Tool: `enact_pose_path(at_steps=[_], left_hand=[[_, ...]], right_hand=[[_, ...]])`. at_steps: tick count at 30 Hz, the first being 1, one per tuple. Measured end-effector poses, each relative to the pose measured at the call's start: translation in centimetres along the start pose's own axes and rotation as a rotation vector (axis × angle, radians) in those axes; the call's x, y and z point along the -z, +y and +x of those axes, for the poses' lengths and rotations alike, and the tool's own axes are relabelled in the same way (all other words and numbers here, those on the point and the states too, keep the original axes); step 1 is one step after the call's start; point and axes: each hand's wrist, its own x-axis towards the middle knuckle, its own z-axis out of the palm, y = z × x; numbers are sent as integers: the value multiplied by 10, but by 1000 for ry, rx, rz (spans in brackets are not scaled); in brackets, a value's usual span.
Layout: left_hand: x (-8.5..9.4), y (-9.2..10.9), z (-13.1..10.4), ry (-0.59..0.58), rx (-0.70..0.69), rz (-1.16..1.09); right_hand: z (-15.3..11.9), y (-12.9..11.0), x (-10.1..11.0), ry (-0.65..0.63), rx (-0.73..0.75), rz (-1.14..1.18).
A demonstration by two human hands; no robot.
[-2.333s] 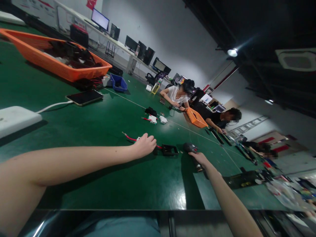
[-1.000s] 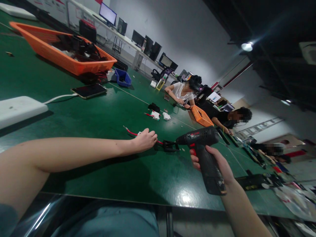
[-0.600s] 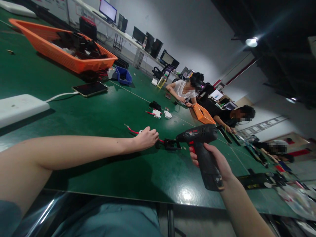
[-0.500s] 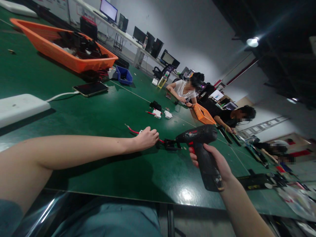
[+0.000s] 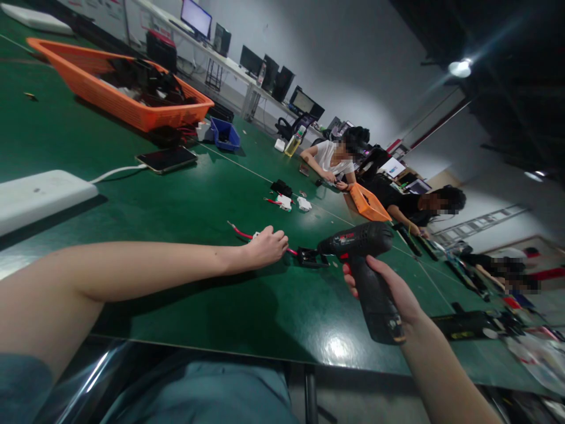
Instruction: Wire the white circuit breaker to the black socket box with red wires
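Note:
My left hand (image 5: 267, 246) is closed around a red wire (image 5: 241, 234) over the green table. The wire's bare end sticks out on the left, with a bit of white plastic beside the fingers, and its other end runs to a small black plastic part (image 5: 304, 257). In my right hand (image 5: 399, 288) is a black cordless drill (image 5: 365, 281), gripped by its handle and pointing left. Its tip is at the black part; whether it touches a screw is too small to tell.
Beyond my hands lie white connector pieces (image 5: 285, 202) and a black piece (image 5: 281, 188). Farther left are a phone (image 5: 166, 159) on a cable, a white power bank-like box (image 5: 42, 197), an orange basket (image 5: 145, 121) and a blue bin (image 5: 226, 141). Co-workers sit along the far side.
The whole view has shifted slightly, so things sit a little farther right. Both hands keep their grips, and the drill tip stays at the black part.

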Motion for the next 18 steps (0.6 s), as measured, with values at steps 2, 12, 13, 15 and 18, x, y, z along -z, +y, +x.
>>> enact_pose_path(at_steps=[2, 12, 13, 15, 18], left_hand=[[2, 0, 0, -4, -1, 3], [-2, 0, -1, 1, -12, 16], [-3, 0, -1, 2, -12, 16], [-4, 0, -1, 3, -11, 16], [-4, 0, 0, 4, -10, 14]], right_hand=[[1, 0, 0, -6, 2, 0], [2, 0, 7, -30, -21, 16], [2, 0, 6, -19, -23, 16], [1, 0, 5, -3, -25, 10], [-1, 0, 2, 7, -27, -7]])
